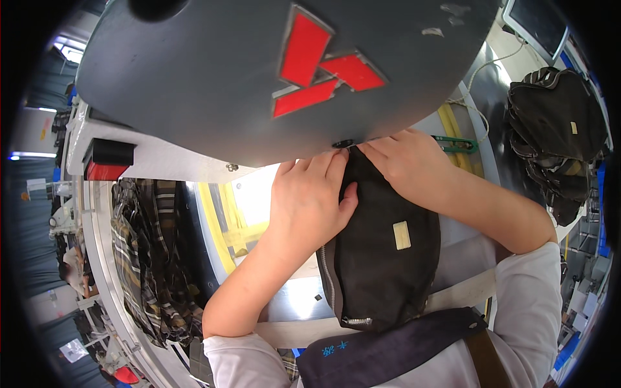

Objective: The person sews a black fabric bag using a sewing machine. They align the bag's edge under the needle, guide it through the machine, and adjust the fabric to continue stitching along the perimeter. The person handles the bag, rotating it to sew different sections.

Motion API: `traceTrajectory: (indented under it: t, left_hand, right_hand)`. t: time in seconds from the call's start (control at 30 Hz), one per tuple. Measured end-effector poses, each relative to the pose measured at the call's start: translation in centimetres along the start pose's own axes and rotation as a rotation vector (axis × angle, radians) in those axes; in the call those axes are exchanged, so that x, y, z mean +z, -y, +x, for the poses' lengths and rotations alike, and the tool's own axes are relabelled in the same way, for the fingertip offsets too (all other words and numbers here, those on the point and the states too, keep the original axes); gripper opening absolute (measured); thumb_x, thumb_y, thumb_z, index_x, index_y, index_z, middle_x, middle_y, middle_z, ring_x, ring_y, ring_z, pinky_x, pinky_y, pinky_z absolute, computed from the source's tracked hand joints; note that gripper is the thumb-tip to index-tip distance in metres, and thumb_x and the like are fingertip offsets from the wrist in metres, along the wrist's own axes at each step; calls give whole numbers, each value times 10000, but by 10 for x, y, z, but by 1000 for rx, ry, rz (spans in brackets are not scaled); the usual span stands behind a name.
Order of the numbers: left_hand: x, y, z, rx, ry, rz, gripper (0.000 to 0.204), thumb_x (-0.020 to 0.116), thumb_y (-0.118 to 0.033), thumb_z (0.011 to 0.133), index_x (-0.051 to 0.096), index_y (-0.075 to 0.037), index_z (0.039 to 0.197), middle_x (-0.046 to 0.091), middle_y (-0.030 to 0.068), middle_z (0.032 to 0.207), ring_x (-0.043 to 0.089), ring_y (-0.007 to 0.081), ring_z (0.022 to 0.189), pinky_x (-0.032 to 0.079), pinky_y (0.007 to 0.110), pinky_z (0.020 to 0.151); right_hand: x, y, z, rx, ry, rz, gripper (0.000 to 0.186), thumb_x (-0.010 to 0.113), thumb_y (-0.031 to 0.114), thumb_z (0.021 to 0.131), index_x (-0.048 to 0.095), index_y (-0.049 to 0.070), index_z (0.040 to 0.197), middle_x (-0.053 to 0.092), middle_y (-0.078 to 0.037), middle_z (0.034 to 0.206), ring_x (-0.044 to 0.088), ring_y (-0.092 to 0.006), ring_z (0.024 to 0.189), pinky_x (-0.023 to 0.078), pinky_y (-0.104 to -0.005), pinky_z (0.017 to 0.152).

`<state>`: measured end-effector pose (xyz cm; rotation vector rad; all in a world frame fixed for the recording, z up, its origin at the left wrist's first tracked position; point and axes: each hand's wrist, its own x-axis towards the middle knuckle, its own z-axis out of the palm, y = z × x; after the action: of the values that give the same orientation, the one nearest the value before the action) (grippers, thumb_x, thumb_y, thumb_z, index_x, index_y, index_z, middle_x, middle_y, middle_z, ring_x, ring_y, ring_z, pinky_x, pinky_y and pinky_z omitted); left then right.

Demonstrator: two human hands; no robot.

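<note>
A black cloth bag piece (381,271) with a zipper along its left edge and a small pale label lies under the head of a grey sewing machine (213,84). My left hand (310,200) holds the bag's upper left edge, fingers close together and thumb resting on the cloth. On the upper right edge, my right hand (401,161) grips the same piece, its fingers bent toward the machine. Both sets of fingertips are partly hidden beneath the machine head, and so is the sewing point.
Green-handled thread snips (456,143) lie beyond my right wrist. Plaid cloth pieces (152,252) hang in a heap at the left. Several black bags (556,116) are piled at the far right, near a screen (537,26). Yellow tape (223,220) marks the work surface.
</note>
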<state>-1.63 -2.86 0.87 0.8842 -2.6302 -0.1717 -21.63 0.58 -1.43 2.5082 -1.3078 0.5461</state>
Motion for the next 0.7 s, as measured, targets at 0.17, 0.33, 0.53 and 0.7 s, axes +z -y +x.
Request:
traceTrajectory:
  t: [0.17, 0.33, 0.53, 0.7]
  left_hand:
    - [2, 5, 3, -18, -6, 14, 383, 742, -169, 708, 648, -24, 1049, 661, 81, 1046, 651, 264, 919, 499, 378, 801]
    - [3, 9, 6, -98, 47, -19, 385, 739, -179, 714, 647, -32, 1058, 674, 83, 989, 658, 280, 854, 504, 374, 751]
    - [2, 7, 5, -43, 7, 8, 401, 739, -186, 713, 646, -34, 1073, 676, 84, 1007, 659, 278, 870, 508, 375, 746]
    - [4, 8, 4, -56, 23, -13, 416, 740, -188, 715, 646, -33, 1089, 676, 87, 1010, 660, 280, 877, 507, 376, 764]
  right_hand:
    - [3, -7, 4, 14, 4, 19, 215, 596, 107, 730, 649, -15, 899, 551, -46, 944, 568, -172, 894, 526, -281, 660]
    - [5, -13, 9, 23, 70, 0, 211, 597, 98, 730, 649, -17, 899, 551, -47, 958, 577, -173, 910, 533, -287, 664]
    - [3, -10, 6, 25, 6, 20, 200, 596, 93, 730, 646, -14, 892, 548, -50, 956, 580, -176, 911, 538, -297, 671]
    - [3, -11, 6, 29, -4, 31, 199, 593, 90, 732, 642, -13, 895, 549, -54, 958, 584, -181, 909, 540, -300, 674]
